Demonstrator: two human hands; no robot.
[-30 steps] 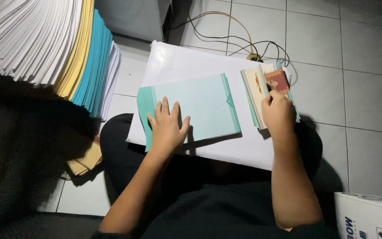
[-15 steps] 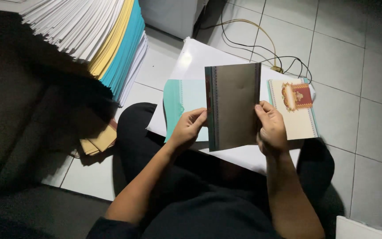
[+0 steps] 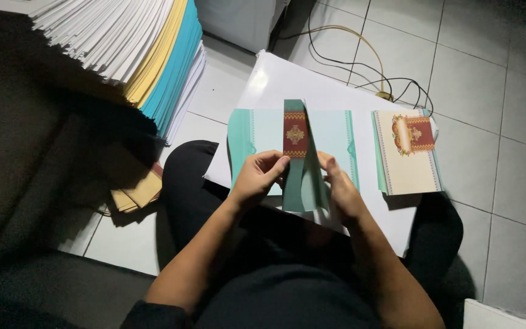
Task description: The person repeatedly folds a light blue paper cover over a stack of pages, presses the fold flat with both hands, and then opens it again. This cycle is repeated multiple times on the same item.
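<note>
Both hands pinch one teal folded card (image 3: 302, 176), held tilted up over the near-middle of the white board (image 3: 287, 82) on the person's lap. Left hand (image 3: 257, 180): fingers clamped on the card's left edge, thumb on top. Right hand (image 3: 339, 189): fingers closed on its right edge. Card shows a dark red ornamented band (image 3: 295, 134) with a gold motif near its top. It blocks the middle of a flat pale-teal sheet (image 3: 330, 137) lying on the board behind it; only that sheet's left and right parts show, with darker teal borders. Toward the board's right edge, well apart from the hands: a stack of cream cards (image 3: 406, 158) with a red-and-gold emblem on top, teal edges showing underneath. Off the board's far right corner, tangled cables (image 3: 366, 61) run across the floor (image 3: 488, 91), light grey tiles. Top left, a tall fanned stack of paper (image 3: 123, 42), mostly white with yellow and teal layers, overhanging. Below it, at the person's left knee, some tan envelopes (image 3: 138, 192) on the floor, half in shadow. Left side of the room is dark; can't tell what's there. White box corner (image 3: 506, 314) at bottom right.
</note>
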